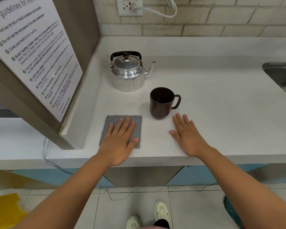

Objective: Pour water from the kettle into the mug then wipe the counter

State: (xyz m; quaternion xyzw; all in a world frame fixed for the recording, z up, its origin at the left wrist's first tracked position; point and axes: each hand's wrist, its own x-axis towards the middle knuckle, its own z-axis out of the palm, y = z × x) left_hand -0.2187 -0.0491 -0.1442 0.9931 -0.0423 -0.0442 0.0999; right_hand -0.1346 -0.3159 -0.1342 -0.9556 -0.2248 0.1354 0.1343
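While your left hand (120, 139) lies flat on the grey cloth (135, 119) and your right hand (186, 134) lies flat, fingers spread, just beside the brown mug (161, 104), the aluminium kettle (128, 75) stands untouched behind the mug; pouring and wiping both look undone.

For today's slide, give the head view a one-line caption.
Left hand flat on grey cloth, right hand flat on counter, beside upright mug and kettle.

A white desk (205, 100) carries a metal kettle (128, 75), lid on, spout pointing right, and a dark brown mug (161, 103) upright just in front of it. The left hand (120, 139) lies flat on a grey cloth (109, 123); the right hand (186, 136) lies flat on the desk beside the mug.
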